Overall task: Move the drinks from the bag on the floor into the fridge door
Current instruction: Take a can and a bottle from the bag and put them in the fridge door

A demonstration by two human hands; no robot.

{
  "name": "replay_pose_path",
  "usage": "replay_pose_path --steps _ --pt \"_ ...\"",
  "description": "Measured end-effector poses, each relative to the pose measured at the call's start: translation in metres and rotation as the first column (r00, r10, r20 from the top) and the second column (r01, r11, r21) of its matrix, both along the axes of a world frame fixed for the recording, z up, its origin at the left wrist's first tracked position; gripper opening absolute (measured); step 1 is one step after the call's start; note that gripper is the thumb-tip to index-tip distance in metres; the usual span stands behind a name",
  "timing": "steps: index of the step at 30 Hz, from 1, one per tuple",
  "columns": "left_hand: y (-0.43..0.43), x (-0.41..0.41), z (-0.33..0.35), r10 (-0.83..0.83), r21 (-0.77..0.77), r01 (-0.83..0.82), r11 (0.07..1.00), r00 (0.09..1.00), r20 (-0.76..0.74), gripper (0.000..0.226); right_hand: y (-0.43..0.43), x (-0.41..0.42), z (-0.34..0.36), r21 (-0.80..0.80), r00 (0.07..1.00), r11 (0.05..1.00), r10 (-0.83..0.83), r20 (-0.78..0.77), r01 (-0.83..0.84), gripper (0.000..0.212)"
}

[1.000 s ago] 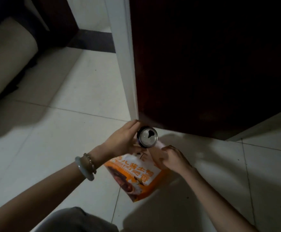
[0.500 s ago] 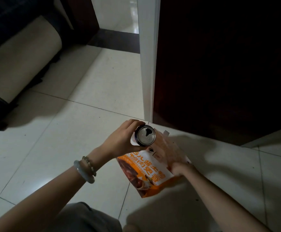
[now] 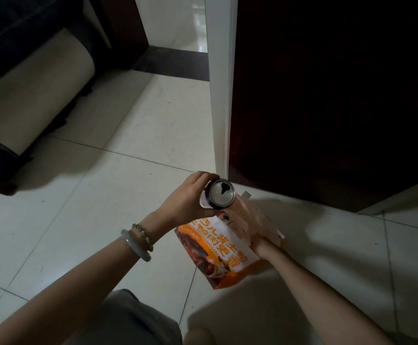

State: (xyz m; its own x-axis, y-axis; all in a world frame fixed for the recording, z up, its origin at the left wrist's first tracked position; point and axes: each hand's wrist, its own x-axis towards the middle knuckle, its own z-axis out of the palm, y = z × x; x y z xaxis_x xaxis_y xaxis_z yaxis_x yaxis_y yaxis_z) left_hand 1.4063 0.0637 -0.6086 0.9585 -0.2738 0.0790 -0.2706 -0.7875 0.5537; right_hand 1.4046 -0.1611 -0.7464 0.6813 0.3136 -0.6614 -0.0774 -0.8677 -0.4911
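Observation:
An orange and white printed bag (image 3: 218, 252) lies on the tiled floor just in front of me. My left hand (image 3: 185, 197) grips a drink can (image 3: 221, 194) upright above the bag's mouth; I see its silver top with the pull tab. My right hand (image 3: 250, 220) reaches inside the bag, seen blurred through the thin plastic, so whether it holds anything is hidden. The dark red fridge door (image 3: 327, 95) with its white edge (image 3: 221, 83) stands open right behind the bag.
A dark sofa with a beige cushion (image 3: 29, 95) sits at the left. A doorway with a dark threshold (image 3: 173, 61) lies beyond. My knee (image 3: 133, 319) shows at the bottom. Pale floor tiles (image 3: 91, 183) stretch between sofa and fridge door.
My right hand has gone from the bag's rim into the bag. The left hand keeps the can at the same spot. The view has shifted, showing more sofa and doorway.

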Motion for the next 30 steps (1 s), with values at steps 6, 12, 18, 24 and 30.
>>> replay_pose_path --steps 6,12,18,24,30 --pt "-0.005 -0.004 0.012 -0.015 -0.033 0.015 0.999 1.000 0.025 0.069 -0.008 0.014 0.037 0.010 0.985 0.997 -0.076 0.152 0.076 0.036" --pt "-0.009 -0.007 0.022 0.008 -0.056 -0.005 0.998 0.999 0.044 0.069 -0.002 0.032 0.111 0.017 0.903 0.997 0.066 0.425 -0.081 0.036" --pt "-0.019 -0.019 0.078 0.036 -0.110 -0.046 0.993 0.995 -0.093 0.072 -0.035 0.018 0.224 0.019 0.888 0.997 0.058 0.457 -0.076 0.021" --pt "-0.036 -0.041 0.231 -0.017 -0.129 -0.005 0.992 0.985 -0.169 0.072 -0.064 -0.019 0.417 0.174 0.881 0.984 -0.125 0.456 0.049 0.019" --pt "-0.056 -0.050 0.418 -0.064 -0.106 0.048 0.993 0.987 -0.149 0.070 -0.081 -0.058 0.628 0.227 0.815 0.965 -0.233 0.530 0.128 0.021"
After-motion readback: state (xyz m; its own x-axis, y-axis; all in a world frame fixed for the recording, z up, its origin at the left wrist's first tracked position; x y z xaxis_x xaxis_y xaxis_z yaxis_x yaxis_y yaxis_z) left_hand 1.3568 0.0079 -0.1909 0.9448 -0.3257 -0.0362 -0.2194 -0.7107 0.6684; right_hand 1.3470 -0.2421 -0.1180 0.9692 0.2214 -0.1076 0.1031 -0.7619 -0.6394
